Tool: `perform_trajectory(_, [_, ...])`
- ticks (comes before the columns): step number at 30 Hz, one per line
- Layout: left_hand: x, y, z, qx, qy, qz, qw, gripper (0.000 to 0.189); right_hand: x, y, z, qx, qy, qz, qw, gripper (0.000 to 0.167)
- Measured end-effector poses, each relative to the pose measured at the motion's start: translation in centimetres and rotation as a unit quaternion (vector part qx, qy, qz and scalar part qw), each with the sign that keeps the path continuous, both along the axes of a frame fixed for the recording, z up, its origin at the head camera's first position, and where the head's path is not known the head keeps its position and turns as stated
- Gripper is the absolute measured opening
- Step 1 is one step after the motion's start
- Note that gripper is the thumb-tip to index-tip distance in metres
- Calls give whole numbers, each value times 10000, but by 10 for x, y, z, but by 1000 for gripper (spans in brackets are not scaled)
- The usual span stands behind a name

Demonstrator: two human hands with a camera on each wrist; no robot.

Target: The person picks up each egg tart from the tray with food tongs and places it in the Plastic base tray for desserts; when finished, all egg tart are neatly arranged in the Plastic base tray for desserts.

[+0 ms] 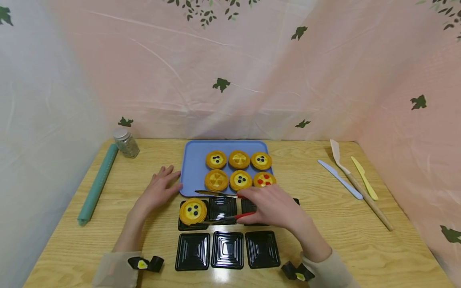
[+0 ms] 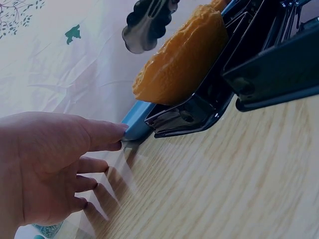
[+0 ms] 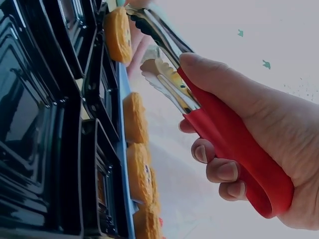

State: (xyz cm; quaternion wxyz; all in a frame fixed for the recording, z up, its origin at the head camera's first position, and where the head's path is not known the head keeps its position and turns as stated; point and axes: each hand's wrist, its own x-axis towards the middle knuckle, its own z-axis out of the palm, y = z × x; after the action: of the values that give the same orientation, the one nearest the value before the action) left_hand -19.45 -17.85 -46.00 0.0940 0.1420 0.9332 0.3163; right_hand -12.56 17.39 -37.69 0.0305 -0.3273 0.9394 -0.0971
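My right hand (image 1: 271, 206) grips red-handled metal tongs (image 3: 227, 134), fingers and thumb wrapped round the handle. The spread tong arms reach left, one on each side of an egg tart (image 1: 193, 211) with three dark berries. That tart sits tilted in a square black plastic tray (image 2: 192, 115), its edge on the rim in the left wrist view. My left hand (image 1: 160, 188) lies by the table with fingers extended, thumb and fingertips at the left edge of the blue tray (image 1: 192, 160). Several more tarts (image 1: 240, 180) stand on the blue tray in two rows.
Several other square black trays (image 1: 227, 250) line up in two rows before the blue tray. At left are a green rolling pin (image 1: 98, 184) and a lidded glass jar (image 1: 127, 144). A long wooden-handled spatula (image 1: 360, 186), a blue knife (image 1: 339, 179) and a yellow knife (image 1: 364, 178) lie right.
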Motion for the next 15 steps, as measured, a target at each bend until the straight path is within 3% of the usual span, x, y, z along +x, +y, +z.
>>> perform_trajectory(7, [1,0,0,8,-3,16,10000,56,-7,14,4,89,374,-258,9989,62])
perform_trajectory(15, [0,0,0,-10,-31,71,10000,56,-15,31,8,15,409,-832,9957,67])
